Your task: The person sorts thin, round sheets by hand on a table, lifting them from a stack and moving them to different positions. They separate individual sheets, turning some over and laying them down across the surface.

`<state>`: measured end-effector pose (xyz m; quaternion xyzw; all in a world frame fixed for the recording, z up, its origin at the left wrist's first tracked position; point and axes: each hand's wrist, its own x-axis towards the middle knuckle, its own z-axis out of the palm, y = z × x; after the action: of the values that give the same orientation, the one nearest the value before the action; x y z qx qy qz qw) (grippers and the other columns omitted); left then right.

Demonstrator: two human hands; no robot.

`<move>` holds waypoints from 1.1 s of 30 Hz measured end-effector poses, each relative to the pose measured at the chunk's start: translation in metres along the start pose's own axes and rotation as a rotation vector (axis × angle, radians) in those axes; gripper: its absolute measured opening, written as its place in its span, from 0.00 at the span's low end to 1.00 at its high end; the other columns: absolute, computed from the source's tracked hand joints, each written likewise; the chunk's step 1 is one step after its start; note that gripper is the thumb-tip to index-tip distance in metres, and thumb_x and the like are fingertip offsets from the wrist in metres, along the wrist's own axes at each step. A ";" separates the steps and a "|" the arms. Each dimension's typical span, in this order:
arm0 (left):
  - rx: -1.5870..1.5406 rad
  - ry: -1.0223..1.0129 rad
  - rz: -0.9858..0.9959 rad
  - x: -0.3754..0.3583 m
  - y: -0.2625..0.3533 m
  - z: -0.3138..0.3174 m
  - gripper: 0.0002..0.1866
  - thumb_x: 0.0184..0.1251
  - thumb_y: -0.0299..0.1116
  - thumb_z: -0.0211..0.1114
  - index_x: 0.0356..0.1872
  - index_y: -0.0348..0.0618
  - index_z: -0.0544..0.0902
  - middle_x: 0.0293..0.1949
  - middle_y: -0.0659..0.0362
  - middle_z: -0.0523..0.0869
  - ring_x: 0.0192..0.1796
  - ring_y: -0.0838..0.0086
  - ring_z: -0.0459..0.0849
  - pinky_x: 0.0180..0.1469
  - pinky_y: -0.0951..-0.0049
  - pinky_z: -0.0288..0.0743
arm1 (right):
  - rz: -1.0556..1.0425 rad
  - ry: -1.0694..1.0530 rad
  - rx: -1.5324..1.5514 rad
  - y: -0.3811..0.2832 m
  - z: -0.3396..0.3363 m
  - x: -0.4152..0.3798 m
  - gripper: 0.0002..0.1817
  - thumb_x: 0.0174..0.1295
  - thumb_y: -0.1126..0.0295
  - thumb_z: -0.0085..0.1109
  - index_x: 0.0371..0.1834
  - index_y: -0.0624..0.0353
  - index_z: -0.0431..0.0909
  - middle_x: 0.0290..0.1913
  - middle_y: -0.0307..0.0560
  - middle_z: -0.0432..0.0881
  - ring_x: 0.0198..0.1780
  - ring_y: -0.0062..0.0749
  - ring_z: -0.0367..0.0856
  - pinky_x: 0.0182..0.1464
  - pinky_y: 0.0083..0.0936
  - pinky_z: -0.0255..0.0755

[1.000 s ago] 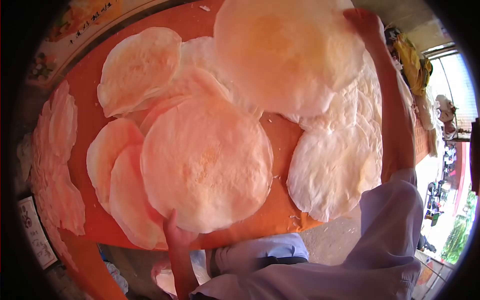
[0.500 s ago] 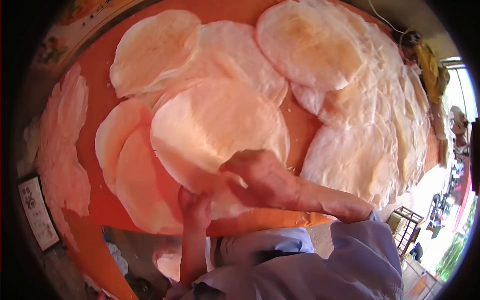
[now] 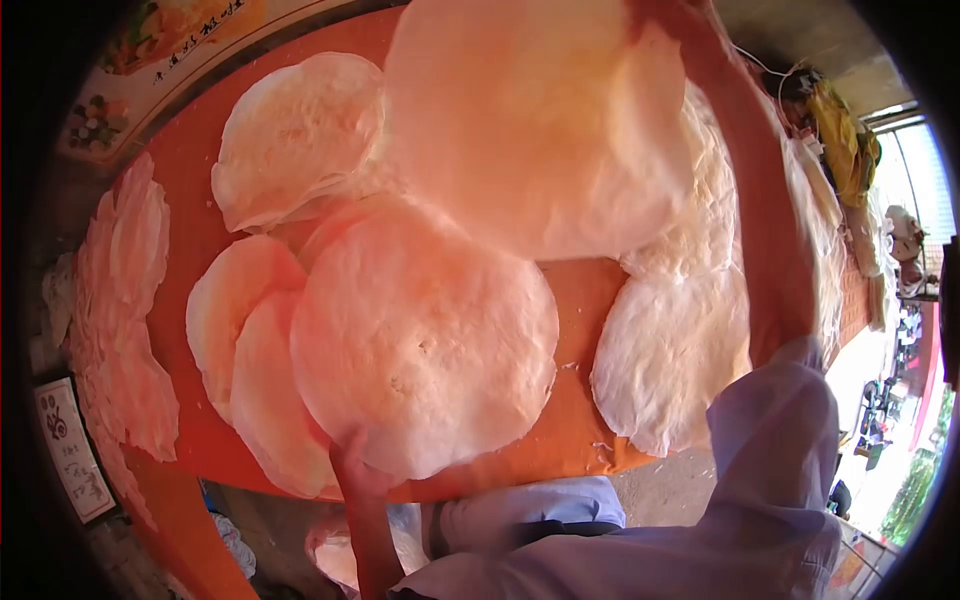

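High in the view, my right hand [image 3: 662, 14] grips the far edge of a large, thin round flatbread [image 3: 540, 130]. That flatbread hangs over others on the table, and most of the fingers are blurred or cut off by the frame. At the near table edge, my left hand [image 3: 362, 466] is at the lower rim of another round flatbread [image 3: 425, 340]. A thumb or finger shows at that rim while the remaining fingers are hidden. To its left lie folded, overlapping flatbreads [image 3: 225, 320].
One flatbread [image 3: 300, 140] lies at the back left of the orange table [image 3: 575, 300]. Overlapping flatbreads [image 3: 675, 355] cover the right side. A stack of pale sheets [image 3: 125, 320] runs along the left. A framed sign [image 3: 75, 450] stands at the far left.
My right hand has swung from the near middle to the far right, carrying a flatbread up and away. The flatbread beneath is now exposed. My left hand has shifted slightly down and left.
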<state>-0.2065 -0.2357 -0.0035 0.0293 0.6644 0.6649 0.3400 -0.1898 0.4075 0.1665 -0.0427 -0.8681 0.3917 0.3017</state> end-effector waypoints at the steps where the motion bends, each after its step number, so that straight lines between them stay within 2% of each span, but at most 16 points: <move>1: -0.072 0.025 -0.020 0.000 0.000 0.004 0.32 0.57 0.30 0.58 0.66 0.39 0.63 0.60 0.52 0.73 0.63 0.57 0.72 0.63 0.56 0.70 | -0.253 -0.035 -0.149 0.047 -0.023 0.007 0.10 0.60 0.64 0.60 0.30 0.61 0.80 0.25 0.42 0.80 0.30 0.27 0.79 0.35 0.30 0.72; 2: -0.157 0.047 -0.056 0.001 0.002 0.008 0.33 0.57 0.30 0.58 0.67 0.40 0.63 0.61 0.52 0.72 0.63 0.57 0.72 0.63 0.55 0.69 | -0.572 -0.020 -0.512 0.090 -0.055 0.016 0.08 0.56 0.67 0.63 0.32 0.61 0.80 0.25 0.42 0.79 0.31 0.26 0.78 0.33 0.26 0.71; 5: -0.435 0.111 -0.190 0.002 0.028 0.026 0.34 0.57 0.31 0.58 0.68 0.41 0.62 0.62 0.51 0.71 0.64 0.56 0.70 0.65 0.53 0.67 | 0.660 0.407 0.422 0.109 -0.084 0.003 0.14 0.58 0.65 0.66 0.42 0.63 0.81 0.32 0.44 0.83 0.33 0.29 0.82 0.38 0.23 0.76; 6: -0.494 0.084 -0.183 0.000 0.032 0.031 0.34 0.58 0.32 0.58 0.68 0.41 0.61 0.64 0.51 0.70 0.65 0.56 0.70 0.66 0.53 0.65 | 0.764 0.547 0.325 0.138 -0.092 0.001 0.14 0.57 0.66 0.67 0.40 0.64 0.81 0.33 0.44 0.84 0.34 0.28 0.82 0.41 0.24 0.75; 9: -0.654 -0.012 -0.149 -0.002 0.033 0.037 0.36 0.60 0.37 0.61 0.69 0.40 0.59 0.66 0.50 0.67 0.67 0.55 0.67 0.68 0.51 0.60 | 0.386 0.416 -0.675 0.072 -0.003 -0.038 0.13 0.57 0.66 0.67 0.41 0.63 0.81 0.36 0.41 0.84 0.36 0.24 0.81 0.43 0.22 0.75; 13: -0.713 -0.224 0.011 0.002 0.043 0.071 0.38 0.63 0.48 0.61 0.69 0.38 0.59 0.68 0.49 0.65 0.69 0.55 0.63 0.69 0.48 0.57 | 0.669 -0.389 -0.034 -0.116 0.153 -0.135 0.18 0.60 0.57 0.63 0.46 0.58 0.80 0.44 0.48 0.83 0.46 0.32 0.82 0.46 0.25 0.75; 14: -0.700 -0.293 0.067 0.009 0.052 0.086 0.39 0.64 0.50 0.61 0.69 0.37 0.59 0.68 0.49 0.65 0.70 0.55 0.63 0.69 0.48 0.57 | 0.344 -0.375 -0.011 -0.167 0.173 -0.150 0.20 0.55 0.54 0.64 0.43 0.58 0.80 0.42 0.51 0.84 0.46 0.36 0.83 0.44 0.30 0.77; 17: -0.686 -0.376 0.076 0.026 0.046 0.095 0.36 0.65 0.49 0.59 0.66 0.35 0.61 0.64 0.44 0.69 0.68 0.52 0.66 0.67 0.50 0.62 | 0.272 -0.611 -0.069 -0.197 0.220 -0.182 0.13 0.48 0.61 0.64 0.29 0.59 0.79 0.29 0.52 0.82 0.31 0.48 0.81 0.33 0.39 0.74; 21: -0.588 -0.325 0.037 0.021 0.063 0.108 0.31 0.68 0.46 0.57 0.64 0.34 0.64 0.59 0.44 0.74 0.63 0.53 0.72 0.63 0.54 0.67 | 0.276 -0.371 -0.106 -0.167 0.208 -0.165 0.10 0.50 0.65 0.62 0.24 0.61 0.78 0.23 0.57 0.78 0.25 0.44 0.79 0.30 0.38 0.72; 23: -0.505 -0.289 0.036 0.015 0.055 0.095 0.29 0.69 0.45 0.56 0.62 0.34 0.65 0.57 0.44 0.75 0.60 0.55 0.74 0.61 0.56 0.70 | 0.824 -0.242 0.445 -0.159 0.152 -0.138 0.07 0.58 0.71 0.62 0.26 0.62 0.79 0.24 0.47 0.82 0.26 0.32 0.82 0.30 0.29 0.77; 24: -0.440 -0.246 0.020 0.010 0.052 0.087 0.28 0.69 0.44 0.56 0.62 0.34 0.66 0.56 0.45 0.76 0.59 0.56 0.76 0.59 0.58 0.72 | 0.551 -0.216 0.343 -0.140 0.120 -0.136 0.11 0.58 0.65 0.60 0.34 0.62 0.82 0.31 0.45 0.84 0.30 0.27 0.83 0.35 0.26 0.79; 25: -0.379 -0.205 0.005 0.006 0.048 0.079 0.27 0.69 0.43 0.56 0.61 0.34 0.66 0.54 0.46 0.76 0.57 0.57 0.77 0.58 0.59 0.73 | 0.728 0.023 0.399 -0.145 0.093 -0.134 0.14 0.63 0.65 0.55 0.40 0.66 0.80 0.34 0.46 0.83 0.33 0.30 0.84 0.39 0.28 0.81; 26: -0.318 -0.161 -0.010 0.001 0.045 0.071 0.26 0.69 0.42 0.56 0.61 0.34 0.67 0.53 0.47 0.77 0.55 0.58 0.78 0.56 0.61 0.74 | 0.457 0.075 0.772 -0.112 0.054 -0.149 0.16 0.63 0.66 0.54 0.44 0.70 0.79 0.35 0.47 0.83 0.37 0.33 0.85 0.41 0.31 0.81; 29: -0.179 -0.081 -0.045 -0.013 0.040 0.048 0.20 0.73 0.37 0.51 0.60 0.36 0.69 0.51 0.48 0.80 0.53 0.59 0.80 0.55 0.63 0.76 | 0.746 0.386 0.389 -0.079 -0.018 -0.170 0.14 0.60 0.68 0.58 0.44 0.66 0.80 0.36 0.44 0.83 0.36 0.28 0.83 0.38 0.23 0.77; 31: -0.070 0.026 -0.068 -0.022 0.038 0.036 0.19 0.71 0.35 0.53 0.58 0.35 0.71 0.48 0.49 0.80 0.50 0.62 0.81 0.52 0.66 0.76 | 0.698 0.465 0.273 -0.055 -0.040 -0.203 0.14 0.60 0.67 0.60 0.44 0.64 0.81 0.36 0.42 0.83 0.34 0.25 0.81 0.37 0.19 0.74; 33: -0.003 0.083 -0.080 -0.026 0.038 0.025 0.18 0.71 0.33 0.54 0.56 0.34 0.72 0.46 0.51 0.81 0.47 0.65 0.82 0.50 0.67 0.77 | 0.888 0.512 -0.047 -0.033 -0.046 -0.239 0.19 0.57 0.58 0.65 0.44 0.61 0.80 0.30 0.39 0.81 0.31 0.19 0.78 0.32 0.18 0.71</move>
<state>-0.1897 -0.2227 0.0447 -0.0252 0.6776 0.6523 0.3387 0.0358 0.3406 0.0966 -0.5088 -0.6731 0.4394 0.3082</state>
